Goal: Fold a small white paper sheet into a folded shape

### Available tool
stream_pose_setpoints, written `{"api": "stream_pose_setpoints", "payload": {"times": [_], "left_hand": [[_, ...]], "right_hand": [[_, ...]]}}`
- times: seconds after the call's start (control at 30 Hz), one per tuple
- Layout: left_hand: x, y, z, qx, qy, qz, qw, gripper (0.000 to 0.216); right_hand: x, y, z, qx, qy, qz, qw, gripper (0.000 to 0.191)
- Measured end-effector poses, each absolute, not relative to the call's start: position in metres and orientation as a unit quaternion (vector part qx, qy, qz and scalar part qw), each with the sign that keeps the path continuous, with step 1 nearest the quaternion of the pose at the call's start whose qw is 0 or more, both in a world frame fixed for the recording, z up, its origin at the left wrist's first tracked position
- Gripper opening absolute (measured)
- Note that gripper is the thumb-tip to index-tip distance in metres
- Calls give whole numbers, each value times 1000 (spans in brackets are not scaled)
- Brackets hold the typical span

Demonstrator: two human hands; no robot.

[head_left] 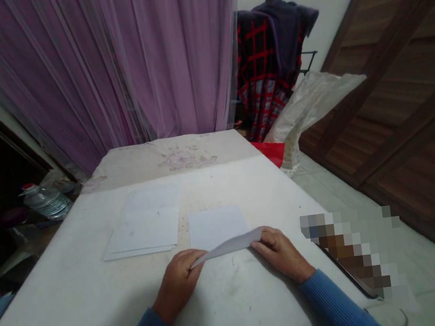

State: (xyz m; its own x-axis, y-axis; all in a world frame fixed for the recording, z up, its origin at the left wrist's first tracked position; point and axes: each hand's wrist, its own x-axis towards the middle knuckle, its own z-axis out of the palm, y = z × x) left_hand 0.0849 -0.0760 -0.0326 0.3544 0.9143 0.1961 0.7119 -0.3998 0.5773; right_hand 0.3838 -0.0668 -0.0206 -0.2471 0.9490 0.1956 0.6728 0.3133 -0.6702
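A white sheet of paper point(216, 225) lies on the pale table point(100, 304) in front of me, its near edge lifted and curling over. My left hand point(179, 280) pinches the left corner of that raised edge. At the right corner, my right hand point(279, 250) grips the same edge with curled fingers. Both arms wear blue sleeves. A small stack of white paper point(143, 222) rests flat on the table to the left of the held sheet, touched by neither hand.
Purple curtains point(110, 65) hang behind the table. A chair draped with dark and red checked clothes point(268, 61) stands at the back right beside a white sack point(309, 104). A water bottle point(45, 201) sits low at the left. Brown wooden doors point(405, 108) line the right.
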Motion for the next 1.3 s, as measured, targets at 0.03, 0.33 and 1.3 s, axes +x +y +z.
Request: {"api": "stream_pose_setpoints", "payload": {"times": [0.03,0.33,1.3], "left_hand": [[88,-74,-30,781,536,248,203,28],[109,-50,-6,685,696,123,177,22],[104,-81,-9,670,700,48,243,45]], "right_hand": [[382,-64,-20,-551,-751,227,285,28],[363,-45,-16,-691,-669,186,200,32],[355,-66,-38,-688,-705,-17,170,37]]}}
